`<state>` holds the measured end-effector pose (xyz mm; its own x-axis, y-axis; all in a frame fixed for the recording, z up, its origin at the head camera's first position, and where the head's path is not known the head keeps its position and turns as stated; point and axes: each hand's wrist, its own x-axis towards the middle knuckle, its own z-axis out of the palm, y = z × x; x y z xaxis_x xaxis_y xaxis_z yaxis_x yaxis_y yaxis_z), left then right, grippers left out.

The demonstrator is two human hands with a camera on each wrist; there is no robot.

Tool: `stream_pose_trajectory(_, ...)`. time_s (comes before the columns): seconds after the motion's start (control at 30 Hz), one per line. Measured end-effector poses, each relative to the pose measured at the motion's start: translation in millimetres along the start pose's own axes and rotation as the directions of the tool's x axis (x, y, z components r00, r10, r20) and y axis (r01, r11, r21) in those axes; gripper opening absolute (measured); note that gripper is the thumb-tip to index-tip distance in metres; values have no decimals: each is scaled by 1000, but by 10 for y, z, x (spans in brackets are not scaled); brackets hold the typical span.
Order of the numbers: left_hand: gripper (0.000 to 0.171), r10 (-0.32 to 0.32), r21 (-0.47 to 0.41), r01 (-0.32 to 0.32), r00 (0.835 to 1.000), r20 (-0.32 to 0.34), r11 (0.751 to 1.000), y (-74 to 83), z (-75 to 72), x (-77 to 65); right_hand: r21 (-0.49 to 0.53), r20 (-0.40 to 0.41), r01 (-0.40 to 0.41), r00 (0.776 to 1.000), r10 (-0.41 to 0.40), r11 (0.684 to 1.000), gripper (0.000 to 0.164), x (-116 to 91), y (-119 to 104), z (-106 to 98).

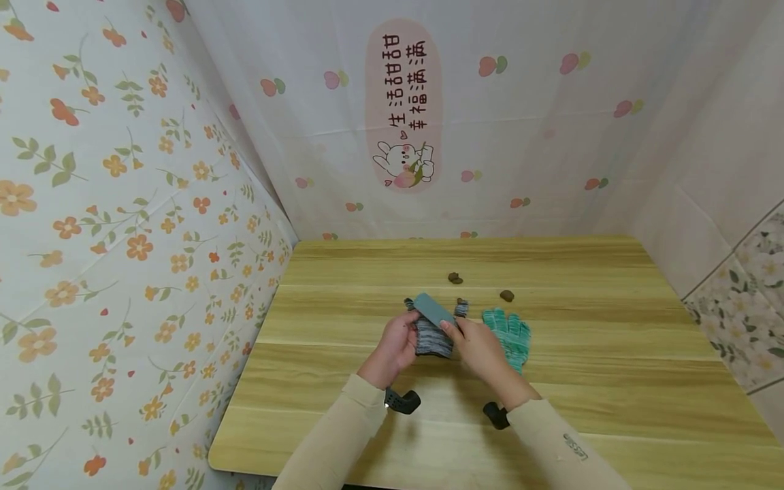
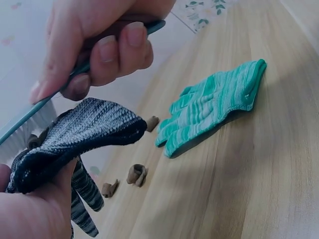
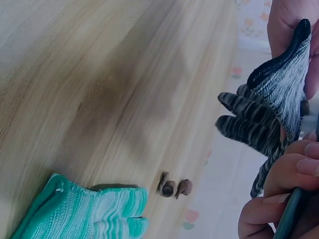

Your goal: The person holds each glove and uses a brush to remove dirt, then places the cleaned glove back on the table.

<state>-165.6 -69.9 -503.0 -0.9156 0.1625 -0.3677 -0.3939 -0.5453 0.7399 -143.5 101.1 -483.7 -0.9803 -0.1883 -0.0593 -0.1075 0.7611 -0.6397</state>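
My left hand (image 1: 397,342) grips a black-and-grey knitted glove (image 1: 433,340) by its side, above the table. Dark ribbing edges the glove's cuff (image 2: 82,154), and its striped fingers (image 3: 246,122) hang down. In my right hand (image 1: 480,347) is a brush (image 1: 433,309) with a flat teal back. Its white bristles (image 2: 35,124) face the glove, right at its surface. A small brown clump (image 2: 34,141) shows on the glove beside the bristles. Just right of my right hand, a green-and-white knitted glove (image 1: 514,333) lies flat on the table.
Brown clumps (image 1: 455,278) lie on the wooden table (image 1: 612,354) beyond the hands, with another brown clump (image 1: 507,296) behind the green glove. A patterned curtain (image 1: 520,136) hangs along the table's back edge, and a flowered one (image 1: 141,245) on the left.
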Motion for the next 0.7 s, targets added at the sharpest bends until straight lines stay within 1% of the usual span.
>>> stream_pose_trajectory(0.03, 12, -1, -4, 1, 1000, 8, 1000, 7, -2, 1, -3, -1, 3, 1000, -3, 1000, 41, -2, 7, -5)
stream_pose_trajectory(0.07, 15, -2, -8, 2, 1000, 3, 1000, 14, -5, -1, -3, -4, 5, 1000, -5, 1000, 41, -3, 17, -6)
stream_pose_trajectory(0.17, 27, 0, -15, -1, 1000, -31, 1000, 23, -29, -3, -2, -8, 10, 1000, -10, 1000, 43, -12, 53, -11)
stream_pose_trajectory(0.2, 28, -1, -18, 0, 999, -35, 1000, 24, -38, -4, -1, -8, 10, 1000, -10, 1000, 44, -16, 67, -11)
stream_pose_trajectory(0.23, 18, -1, -13, 1, 999, -40, 1000, 29, -45, -4, 2, -10, 12, 1000, -12, 1000, 45, -23, 78, -16)
stream_pose_trajectory(0.27, 19, -1, -4, 1, 998, -63, 1000, 28, -57, -6, 5, -13, 13, 1000, -13, 1000, 45, -30, 90, -17)
stream_pose_trajectory(0.33, 11, -17, 17, 19, 996, -89, 1000, 32, -69, -13, 4, -14, 17, 1000, -17, 1000, 47, -38, 112, -24)
stream_pose_trajectory(0.4, 14, -36, 35, 40, 994, -102, 999, 33, -79, -20, 10, -10, 16, 1000, -16, 1000, 48, -40, 127, -27)
stream_pose_trajectory(0.43, 15, -37, 59, 43, 994, -107, 997, 32, -84, -22, 8, -10, 18, 1000, -17, 1000, 48, -39, 132, -28)
stream_pose_trajectory(0.5, 17, -51, 47, 55, 995, -88, 997, 32, -86, -25, 5, -8, 18, 1000, -18, 1000, 48, -32, 138, -30)
stream_pose_trajectory(0.6, 16, -37, 48, 36, 999, 13, 998, 17, -83, -9, 14, -7, 13, 1000, -13, 1000, 48, -30, 137, -34)
stream_pose_trajectory(0.7, 17, -31, 25, 29, 994, 109, 999, 4, -68, -7, 33, 4, 4, 1000, -4, 999, 48, -24, 127, -41)
